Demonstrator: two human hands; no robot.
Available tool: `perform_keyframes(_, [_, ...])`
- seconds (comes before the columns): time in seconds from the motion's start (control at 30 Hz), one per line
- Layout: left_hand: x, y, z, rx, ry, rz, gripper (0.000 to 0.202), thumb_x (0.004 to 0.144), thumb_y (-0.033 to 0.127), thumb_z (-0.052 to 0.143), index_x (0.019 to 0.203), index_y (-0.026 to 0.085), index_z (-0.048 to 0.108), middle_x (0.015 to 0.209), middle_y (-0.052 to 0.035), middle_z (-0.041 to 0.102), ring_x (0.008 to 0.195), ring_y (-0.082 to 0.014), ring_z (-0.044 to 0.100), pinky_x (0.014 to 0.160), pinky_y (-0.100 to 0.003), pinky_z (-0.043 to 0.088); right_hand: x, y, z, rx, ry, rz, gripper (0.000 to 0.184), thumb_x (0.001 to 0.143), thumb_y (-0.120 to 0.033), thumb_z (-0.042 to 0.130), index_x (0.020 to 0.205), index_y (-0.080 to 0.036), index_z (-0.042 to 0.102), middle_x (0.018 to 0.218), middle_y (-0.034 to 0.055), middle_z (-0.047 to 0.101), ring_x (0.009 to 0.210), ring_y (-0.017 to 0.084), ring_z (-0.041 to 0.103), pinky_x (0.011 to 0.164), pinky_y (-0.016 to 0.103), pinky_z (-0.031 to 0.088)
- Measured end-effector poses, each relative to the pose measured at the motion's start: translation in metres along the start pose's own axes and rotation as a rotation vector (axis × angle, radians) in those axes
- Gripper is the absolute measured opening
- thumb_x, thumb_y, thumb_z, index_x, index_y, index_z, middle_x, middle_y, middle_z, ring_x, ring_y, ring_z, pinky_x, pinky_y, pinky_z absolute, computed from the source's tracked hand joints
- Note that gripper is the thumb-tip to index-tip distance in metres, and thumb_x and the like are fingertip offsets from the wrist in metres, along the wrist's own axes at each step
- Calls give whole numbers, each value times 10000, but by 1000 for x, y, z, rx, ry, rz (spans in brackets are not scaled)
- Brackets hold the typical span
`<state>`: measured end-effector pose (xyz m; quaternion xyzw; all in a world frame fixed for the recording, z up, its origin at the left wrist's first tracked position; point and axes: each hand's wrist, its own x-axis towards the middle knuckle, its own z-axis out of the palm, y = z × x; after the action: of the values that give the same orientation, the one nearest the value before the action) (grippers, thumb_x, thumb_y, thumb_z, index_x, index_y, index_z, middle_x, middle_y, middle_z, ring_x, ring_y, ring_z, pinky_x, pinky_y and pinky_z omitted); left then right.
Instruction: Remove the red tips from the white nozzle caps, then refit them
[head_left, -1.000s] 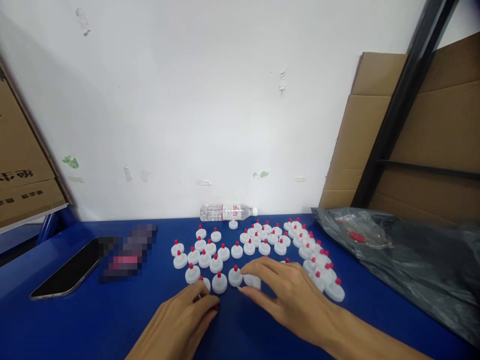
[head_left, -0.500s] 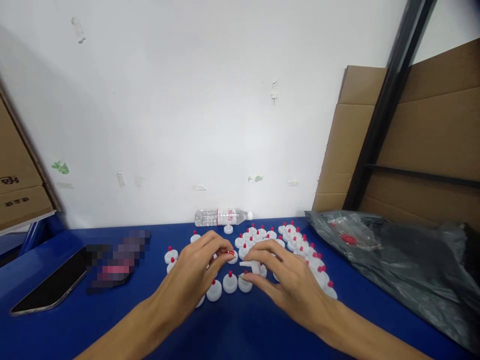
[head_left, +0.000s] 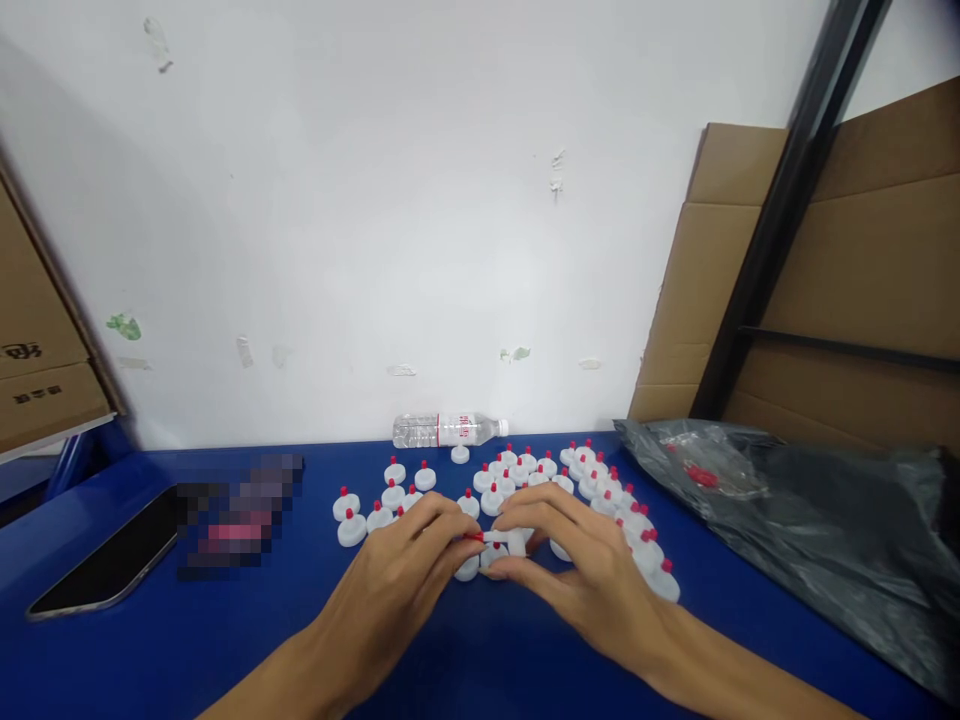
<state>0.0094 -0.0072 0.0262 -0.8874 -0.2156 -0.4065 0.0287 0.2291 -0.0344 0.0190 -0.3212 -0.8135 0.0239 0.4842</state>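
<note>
Grip on both hands is a pinch: left hand has one red tip, right hand one white cap, nozzle end at the tip, lower centre of frame. Around them on the blue worktop: dozens of red-tipped caps, overlaps block exact count. One clear bottle behind, red label characters unreadable. One phone, lower left.

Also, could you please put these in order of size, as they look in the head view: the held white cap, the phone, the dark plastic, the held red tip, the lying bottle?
1. Dark plastic
2. Phone
3. Lying bottle
4. Held white cap, partly covered
5. Held red tip, partly covered
</note>
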Motion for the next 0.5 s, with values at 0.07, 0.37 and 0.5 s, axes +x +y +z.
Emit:
perform_keyframes(0.07, [-3, 1, 2, -33, 9, -62, 127, 1041, 178, 491, 1079, 212, 607, 966, -19, 665, 884, -142, 668, 776, -228, 541, 1, -1, 1, 33, 29, 3, 246, 899, -342, 734, 1117, -245, 675, 1033, 55, 708, 916, 181, 696, 720, 275, 605])
perform_keyframes(0.37, [-5, 8, 9, -210, -17, -263, 184, 1016, 137, 493, 981, 217, 655, 921, -7, 615, 745, -114, 608, 664, -206, 476, -5, -1, 9, 85, 63, 51, 281, 842, -351, 792, 1078, -241, 685, 983, 52, 702, 908, 205, 708, 762, 324, 607])
perform_keyframes(0.5, [-8, 11, 12, -243, -15, -262, 212, 1012, 114, 464, 994, 217, 648, 906, -6, 606, 702, -102, 562, 640, -197, 457, -5, -4, 10, 87, 87, 52, 273, 816, -341, 815, 1035, -237, 690, 958, 46, 701, 879, 198, 714, 737, 303, 600])
